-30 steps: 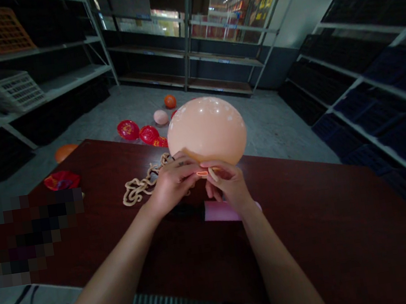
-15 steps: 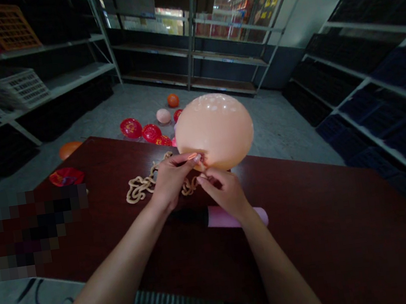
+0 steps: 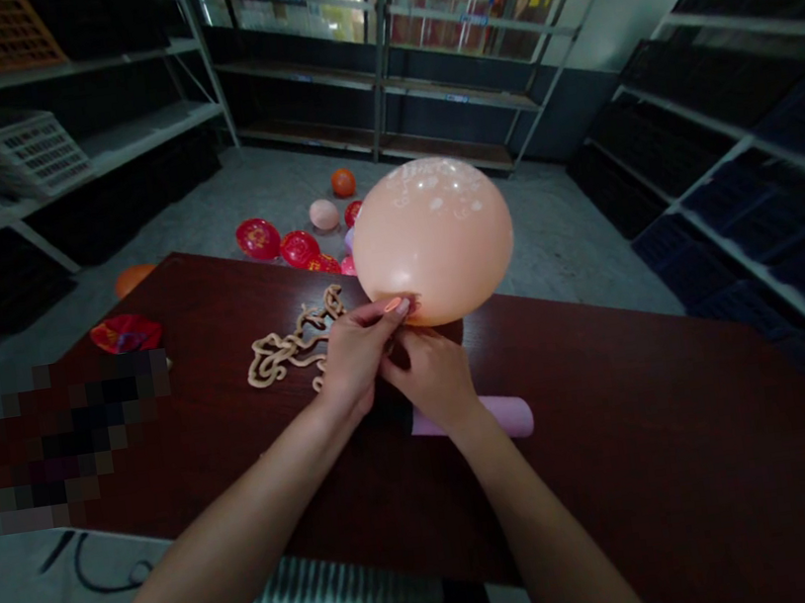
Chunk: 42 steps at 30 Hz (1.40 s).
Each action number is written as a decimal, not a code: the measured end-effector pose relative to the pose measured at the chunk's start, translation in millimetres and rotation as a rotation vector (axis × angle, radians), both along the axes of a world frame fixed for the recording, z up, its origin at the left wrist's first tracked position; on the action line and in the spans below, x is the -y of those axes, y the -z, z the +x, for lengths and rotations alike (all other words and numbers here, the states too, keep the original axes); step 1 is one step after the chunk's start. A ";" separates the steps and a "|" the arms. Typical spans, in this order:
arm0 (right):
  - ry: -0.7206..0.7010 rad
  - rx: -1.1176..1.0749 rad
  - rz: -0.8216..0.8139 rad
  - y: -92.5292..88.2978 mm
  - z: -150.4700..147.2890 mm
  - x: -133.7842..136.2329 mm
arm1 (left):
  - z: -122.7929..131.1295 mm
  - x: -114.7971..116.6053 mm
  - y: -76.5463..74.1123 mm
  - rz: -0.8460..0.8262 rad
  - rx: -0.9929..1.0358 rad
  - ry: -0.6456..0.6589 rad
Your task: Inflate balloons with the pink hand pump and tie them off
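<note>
Item: balloon (image 3: 434,237), peach w/ white print, inflated. Loc.: just beyond your hands, across the far edge of the table (image 3: 630,429) as seen from the head cam. Whether its underside touches the tabletop: can't tell.

Hand status. Your L hand (image 3: 350,354): thumb & forefinger closed in a pinch on the balloon's neck end, orange lip (image 3: 393,304) showing at the fingertips. Your R hand (image 3: 432,377): fingers curled in under the balloon, next to the L; tips hidden, so can't tell how tightly closed or what, if anything, they grip.

Handling (est.). Wt. v. light; expect drift & swing w/ any wrist move or draft. Skin taut, thin & prob. slick: poor grip on the round body, & a nail or hard squeeze may burst it. Neck should be soft, stretchy & apt to slip if the pinch loosens.

Grip pt.: neck, btwn. lip & body, using finger pads, not nails. If the body needs steadying, use a flat palm w/ min. pressure.

Adjacent: tan cord (image 3: 272,358) in loose loops L of your hands; pink cylinder (image 3: 510,416) lying partly behind your R forearm. Avoid snagging the cord.
</note>
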State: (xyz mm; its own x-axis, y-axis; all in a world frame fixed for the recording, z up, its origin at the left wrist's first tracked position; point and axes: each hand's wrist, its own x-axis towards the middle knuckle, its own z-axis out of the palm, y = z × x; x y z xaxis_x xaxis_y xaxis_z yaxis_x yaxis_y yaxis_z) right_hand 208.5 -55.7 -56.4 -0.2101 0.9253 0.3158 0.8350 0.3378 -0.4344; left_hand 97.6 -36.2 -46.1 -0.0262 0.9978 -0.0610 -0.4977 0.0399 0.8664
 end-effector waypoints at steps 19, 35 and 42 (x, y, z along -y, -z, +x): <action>-0.190 -0.839 -0.193 -9.1 20.7 -10.8 | -13.3 -15.9 -0.3 0.154 -0.054 -0.034; 0.043 -1.694 -0.554 -6.7 34.4 -28.1 | -20.8 6.9 -17.8 1.490 -1.295 -0.106; -0.225 -1.534 -0.557 -9.1 33.2 -21.9 | -28.4 5.7 -23.6 1.183 -1.186 -0.039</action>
State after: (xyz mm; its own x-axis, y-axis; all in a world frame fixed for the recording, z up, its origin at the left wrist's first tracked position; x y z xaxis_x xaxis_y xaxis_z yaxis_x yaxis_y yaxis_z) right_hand 241.7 -33.8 -47.2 -0.1718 0.9851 0.0020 -0.5035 -0.0860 -0.8597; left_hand 69.2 -42.0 -22.5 0.4718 0.4747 0.7430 0.4248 -0.8608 0.2803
